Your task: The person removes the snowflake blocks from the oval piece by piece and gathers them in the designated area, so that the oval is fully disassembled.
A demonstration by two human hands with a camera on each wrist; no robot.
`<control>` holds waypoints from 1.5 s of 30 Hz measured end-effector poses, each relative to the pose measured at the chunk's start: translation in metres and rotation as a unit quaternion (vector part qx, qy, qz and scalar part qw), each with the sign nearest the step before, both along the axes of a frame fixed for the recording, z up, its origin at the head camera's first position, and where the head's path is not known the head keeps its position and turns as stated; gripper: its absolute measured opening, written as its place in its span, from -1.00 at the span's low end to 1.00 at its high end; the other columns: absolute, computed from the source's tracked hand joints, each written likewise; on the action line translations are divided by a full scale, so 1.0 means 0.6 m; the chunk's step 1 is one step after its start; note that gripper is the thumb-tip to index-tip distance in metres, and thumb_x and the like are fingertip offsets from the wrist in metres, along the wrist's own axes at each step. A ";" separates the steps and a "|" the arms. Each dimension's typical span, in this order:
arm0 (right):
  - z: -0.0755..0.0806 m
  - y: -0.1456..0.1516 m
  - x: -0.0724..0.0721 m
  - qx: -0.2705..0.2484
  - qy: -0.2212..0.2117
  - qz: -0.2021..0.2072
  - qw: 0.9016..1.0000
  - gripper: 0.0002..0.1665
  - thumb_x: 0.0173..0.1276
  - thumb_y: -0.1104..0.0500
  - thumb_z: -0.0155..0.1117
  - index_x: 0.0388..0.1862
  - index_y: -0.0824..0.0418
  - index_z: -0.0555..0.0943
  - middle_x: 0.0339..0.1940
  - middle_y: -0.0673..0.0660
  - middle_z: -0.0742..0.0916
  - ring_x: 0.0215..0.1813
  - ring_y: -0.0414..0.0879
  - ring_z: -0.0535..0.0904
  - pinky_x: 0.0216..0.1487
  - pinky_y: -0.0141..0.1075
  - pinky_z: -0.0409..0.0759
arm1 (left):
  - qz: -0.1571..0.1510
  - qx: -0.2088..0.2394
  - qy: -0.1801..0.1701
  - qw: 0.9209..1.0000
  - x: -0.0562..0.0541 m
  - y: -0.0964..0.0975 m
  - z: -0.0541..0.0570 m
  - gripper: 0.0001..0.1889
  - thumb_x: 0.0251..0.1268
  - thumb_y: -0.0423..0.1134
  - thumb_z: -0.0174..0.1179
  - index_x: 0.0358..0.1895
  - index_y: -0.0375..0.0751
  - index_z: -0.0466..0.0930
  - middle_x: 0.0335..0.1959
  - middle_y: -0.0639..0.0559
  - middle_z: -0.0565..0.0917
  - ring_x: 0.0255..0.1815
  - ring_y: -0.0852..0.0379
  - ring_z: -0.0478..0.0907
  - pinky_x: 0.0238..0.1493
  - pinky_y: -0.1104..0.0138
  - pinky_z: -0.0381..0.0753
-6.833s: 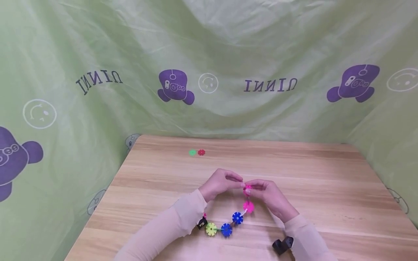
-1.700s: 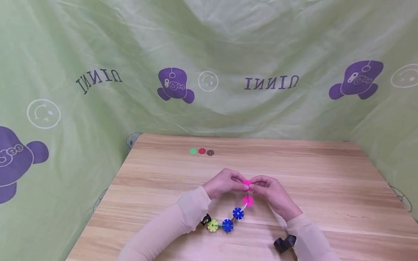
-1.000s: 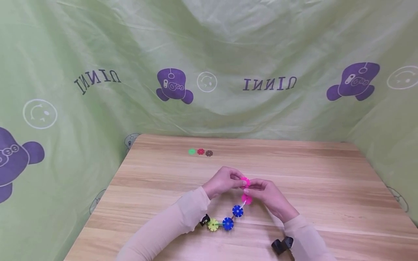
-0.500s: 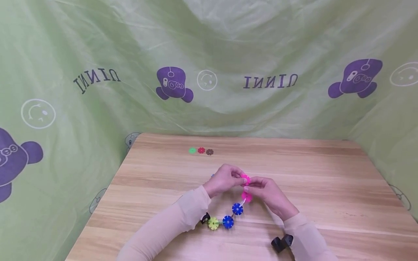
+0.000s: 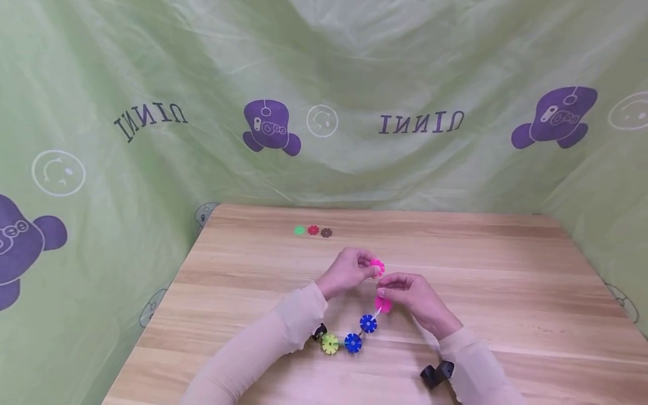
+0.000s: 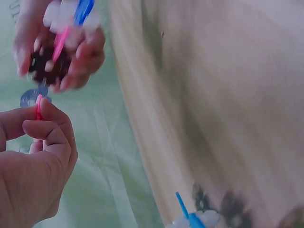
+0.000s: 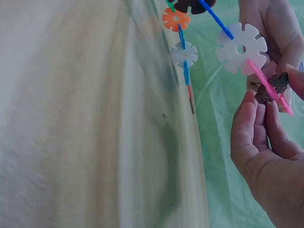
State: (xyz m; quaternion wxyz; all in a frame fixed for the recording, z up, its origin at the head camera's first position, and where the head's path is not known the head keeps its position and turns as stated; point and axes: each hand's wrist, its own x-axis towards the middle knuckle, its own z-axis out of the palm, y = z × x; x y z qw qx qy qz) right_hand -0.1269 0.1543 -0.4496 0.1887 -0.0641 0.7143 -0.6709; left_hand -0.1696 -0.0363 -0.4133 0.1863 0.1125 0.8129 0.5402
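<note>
My left hand (image 5: 346,273) pinches a pink slotted disc (image 5: 377,268) between thumb and fingers; in the left wrist view this pink disc (image 6: 39,107) stands edge-on. Just below and to its right, my right hand (image 5: 420,301) pinches a brown slotted disc (image 7: 273,89) at the end of a chain. Whether the two discs touch is unclear. From the brown disc the chain runs down through another pink disc (image 5: 383,305), a blue disc (image 5: 368,323), a second blue disc (image 5: 352,342) and a yellow disc (image 5: 330,343), with edge-on discs between. My left sleeve hides more of it.
Loose green (image 5: 300,230), red (image 5: 313,230) and brown (image 5: 326,232) discs lie in a row toward the back of the wooden table (image 5: 506,270). A black wrist device (image 5: 436,374) sits by my right sleeve. Green printed cloth (image 5: 349,169) surrounds the table.
The brown disc has joined the loose green and red ones since the oldest frame. Lately my left hand has moved up and away from my right with its pink disc.
</note>
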 end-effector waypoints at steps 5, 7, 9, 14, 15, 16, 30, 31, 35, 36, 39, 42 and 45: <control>0.003 0.003 0.001 0.006 -0.002 -0.006 1.000 -0.46 0.24 0.22 0.42 0.08 0.54 0.52 -0.16 0.29 0.78 -0.21 -0.12 0.73 0.03 -0.30 0.67 | 0.033 0.009 -0.015 0.999 -0.014 -0.014 0.007 -0.80 0.21 -0.21 0.37 -0.10 -0.08 0.71 -0.25 0.08 0.75 -0.12 0.00 0.70 0.02 0.17 0.68; 0.004 0.004 0.001 0.009 -0.002 -0.012 1.000 -0.48 0.24 0.22 0.42 0.07 0.52 0.54 -0.13 0.31 0.77 -0.20 -0.13 0.73 0.03 -0.31 0.66 | 0.049 0.025 -0.020 0.998 -0.020 -0.023 0.008 -0.78 0.19 -0.18 0.39 -0.10 -0.08 0.72 -0.25 0.06 0.77 -0.10 -0.05 0.71 0.04 0.10 0.67; 0.005 0.005 0.001 0.015 -0.002 -0.019 1.000 -0.49 0.23 0.21 0.43 0.06 0.50 0.55 -0.11 0.29 0.77 -0.18 -0.15 0.73 0.02 -0.34 0.65 | 0.063 0.052 -0.028 0.996 -0.026 -0.033 0.009 -0.76 0.20 -0.20 0.39 -0.08 -0.13 0.72 -0.23 0.02 0.79 -0.10 -0.04 0.72 0.08 0.07 0.67; 0.009 0.009 0.003 0.016 0.006 -0.028 0.999 -0.50 0.24 0.22 0.42 0.07 0.51 0.55 -0.13 0.16 0.79 -0.17 -0.20 0.72 -0.02 -0.38 0.64 | 0.098 0.111 -0.059 0.987 -0.044 -0.063 0.007 -0.75 0.28 -0.31 0.31 0.00 -0.28 0.68 -0.12 -0.11 0.77 -0.11 0.08 0.73 0.13 0.14 0.67; 0.010 0.009 0.003 0.016 0.008 -0.027 0.999 -0.49 0.25 0.23 0.41 0.08 0.52 0.54 -0.14 0.14 0.79 -0.17 -0.20 0.71 -0.02 -0.39 0.64 | 0.107 0.118 -0.064 0.985 -0.049 -0.070 0.007 -0.74 0.29 -0.34 0.30 0.02 -0.30 0.67 -0.10 -0.14 0.76 -0.10 0.08 0.73 0.14 0.16 0.67; 0.010 0.010 0.003 0.016 0.009 -0.028 0.999 -0.50 0.25 0.23 0.41 0.08 0.51 0.54 -0.14 0.13 0.79 -0.17 -0.21 0.71 -0.02 -0.40 0.63 | 0.118 0.122 -0.067 0.983 -0.054 -0.079 0.005 -0.73 0.30 -0.36 0.28 0.04 -0.32 0.66 -0.08 -0.16 0.75 -0.09 0.08 0.73 0.15 0.16 0.66; 0.010 0.011 0.006 0.005 0.001 -0.018 1.000 -0.50 0.27 0.23 0.39 0.08 0.51 0.52 -0.07 0.23 0.76 -0.16 -0.20 0.70 0.00 -0.38 0.64 | 0.259 0.087 -0.103 0.956 -0.120 -0.207 -0.056 -0.69 0.32 -0.42 0.21 0.11 -0.41 0.58 0.05 -0.29 0.67 0.00 -0.04 0.69 0.12 0.24 0.67; 0.010 0.012 0.006 0.007 0.000 -0.017 1.000 -0.50 0.27 0.23 0.39 0.08 0.51 0.52 -0.06 0.23 0.76 -0.15 -0.19 0.70 0.00 -0.38 0.64 | 0.268 0.091 -0.106 0.953 -0.122 -0.212 -0.060 -0.69 0.32 -0.43 0.22 0.10 -0.43 0.57 0.05 -0.31 0.67 -0.02 -0.02 0.70 0.10 0.27 0.68; 0.009 0.012 0.007 0.015 -0.002 -0.018 1.000 -0.50 0.26 0.21 0.41 0.08 0.50 0.54 -0.09 0.19 0.77 -0.15 -0.19 0.70 0.01 -0.38 0.62 | 0.288 0.101 -0.115 0.945 -0.132 -0.225 -0.074 -0.70 0.32 -0.47 0.19 0.09 -0.49 0.55 0.07 -0.36 0.65 -0.14 0.07 0.74 0.02 0.34 0.71; 0.009 0.012 0.008 0.014 -0.002 -0.019 1.000 -0.50 0.26 0.21 0.41 0.07 0.50 0.54 -0.10 0.19 0.77 -0.15 -0.19 0.70 0.00 -0.38 0.62 | 0.292 0.103 -0.113 0.944 -0.134 -0.227 -0.075 -0.71 0.33 -0.48 0.19 0.08 -0.51 0.55 0.07 -0.38 0.65 -0.14 0.05 0.75 0.02 0.33 0.71; 0.009 0.013 0.008 0.012 0.002 -0.018 1.000 -0.50 0.26 0.22 0.40 0.08 0.52 0.53 -0.10 0.20 0.77 -0.16 -0.20 0.71 -0.01 -0.39 0.62 | 0.303 0.107 -0.111 0.941 -0.140 -0.229 -0.076 -0.73 0.32 -0.53 0.16 0.06 -0.56 0.55 0.06 -0.42 0.65 -0.13 0.00 0.76 0.02 0.32 0.71; 0.008 0.014 0.010 0.009 0.002 -0.017 1.000 -0.50 0.27 0.23 0.39 0.08 0.53 0.52 -0.08 0.24 0.76 -0.16 -0.21 0.71 -0.01 -0.39 0.63 | 0.311 0.098 -0.109 0.939 -0.143 -0.229 -0.078 -0.74 0.30 -0.54 0.17 0.03 -0.58 0.57 0.03 -0.43 0.66 -0.13 -0.01 0.76 0.01 0.32 0.71; 0.008 0.016 0.010 0.009 0.006 -0.017 1.000 -0.50 0.28 0.24 0.38 0.09 0.53 0.52 -0.08 0.25 0.76 -0.17 -0.21 0.71 -0.01 -0.39 0.64 | 0.311 0.052 -0.096 0.944 -0.144 -0.228 -0.079 -0.75 0.29 -0.48 0.22 0.00 -0.51 0.62 0.00 -0.36 0.69 -0.20 0.08 0.74 -0.06 0.35 0.73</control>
